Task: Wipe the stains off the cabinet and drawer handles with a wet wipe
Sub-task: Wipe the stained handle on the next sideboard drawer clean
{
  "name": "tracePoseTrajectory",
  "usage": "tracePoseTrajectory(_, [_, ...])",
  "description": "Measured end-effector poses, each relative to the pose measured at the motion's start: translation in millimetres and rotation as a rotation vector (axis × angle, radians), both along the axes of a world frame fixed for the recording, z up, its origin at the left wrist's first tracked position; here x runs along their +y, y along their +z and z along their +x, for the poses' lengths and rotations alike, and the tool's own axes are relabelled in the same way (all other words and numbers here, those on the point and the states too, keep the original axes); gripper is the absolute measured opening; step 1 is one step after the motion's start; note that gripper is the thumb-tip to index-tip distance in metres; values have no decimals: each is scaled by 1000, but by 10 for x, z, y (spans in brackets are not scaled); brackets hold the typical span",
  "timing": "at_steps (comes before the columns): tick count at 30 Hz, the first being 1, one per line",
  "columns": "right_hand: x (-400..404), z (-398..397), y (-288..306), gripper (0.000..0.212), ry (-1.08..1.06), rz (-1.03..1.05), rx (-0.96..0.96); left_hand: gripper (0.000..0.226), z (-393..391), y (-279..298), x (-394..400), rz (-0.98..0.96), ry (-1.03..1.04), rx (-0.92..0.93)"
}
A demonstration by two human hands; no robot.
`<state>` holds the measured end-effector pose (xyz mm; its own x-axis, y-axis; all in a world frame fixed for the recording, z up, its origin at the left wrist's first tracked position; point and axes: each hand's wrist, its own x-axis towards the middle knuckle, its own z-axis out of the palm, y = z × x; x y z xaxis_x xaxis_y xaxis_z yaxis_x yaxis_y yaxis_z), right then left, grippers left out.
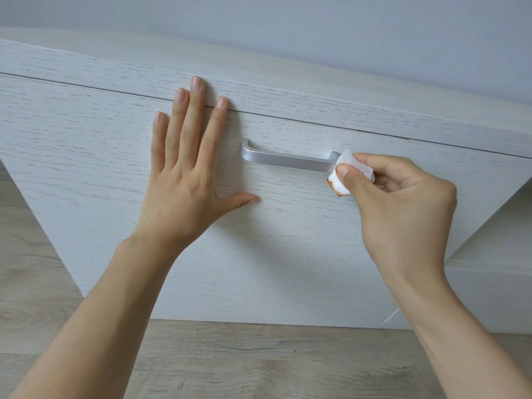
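A silver bar handle (285, 159) is fixed to the whitewashed wooden drawer front (288, 240). A tiny reddish speck shows near the handle's left end. My right hand (403, 203) pinches a folded white wet wipe (347, 172) between thumb and fingers and holds it against the right end of the handle. The wipe's lower edge carries an orange-red stain. My left hand (187, 168) lies flat on the drawer front to the left of the handle, fingers spread, fingertips reaching the gap under the cabinet top.
The cabinet top (259, 73) runs above the drawer, with a grey wall (316, 24) behind it. Wood-look floor (259, 361) lies below. An open white shelf compartment (495, 254) sits to the right of the drawer.
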<state>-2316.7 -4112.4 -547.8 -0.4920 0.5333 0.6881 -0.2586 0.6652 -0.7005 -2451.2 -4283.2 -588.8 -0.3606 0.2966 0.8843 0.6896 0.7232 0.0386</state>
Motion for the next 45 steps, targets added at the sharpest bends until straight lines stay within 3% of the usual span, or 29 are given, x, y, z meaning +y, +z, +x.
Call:
tracePoseTrajectory(8, [-95,-30,-1,31,21,52,5,119,8,8,0,3,-2,2])
tracePoseTrajectory(12, [-314,-140,-34,11,6,183,13,120,9,8,2,0,3,3])
tracePoseTrajectory(15, [-422,-186,-48,9,-29,231,68,121,9,3,3,-10,-2,-1])
tracePoseTrajectory(26, [-316,-164,-9,9,-36,160,37,120,-28,-20,3,-11,5,19])
tracePoseTrajectory(36, [-465,-209,13,24,-37,211,75,119,-46,-23,-24,-23,15,47])
tracePoseTrajectory(40, [-603,-293,-10,10,-6,230,88,119,-103,-44,-35,-22,29,100])
tracePoseTrajectory(45, [-777,-396,-6,8,-33,333,123,115,-205,-92,-107,-15,86,180])
